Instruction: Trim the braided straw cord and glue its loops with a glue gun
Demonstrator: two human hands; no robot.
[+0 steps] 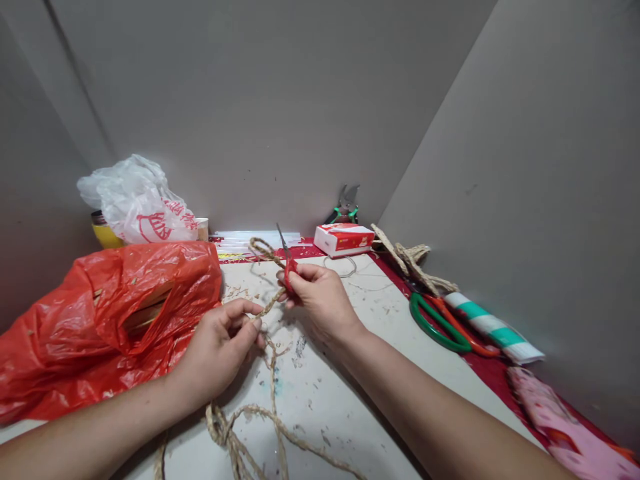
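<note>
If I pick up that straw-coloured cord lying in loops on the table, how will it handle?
The cord is probably floppy, since it lies in loose curves on the table. It may be slightly springy too: one loop sticks out beyond the right hand. Being thin, it's likely light.

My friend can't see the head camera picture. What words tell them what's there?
A person's left hand and right hand hold a twisted straw rope above a white table; the right also grips what looks like red-handled scissors. A red plastic bag lies left; pruning shears and a red-and-white box sit behind.
</note>
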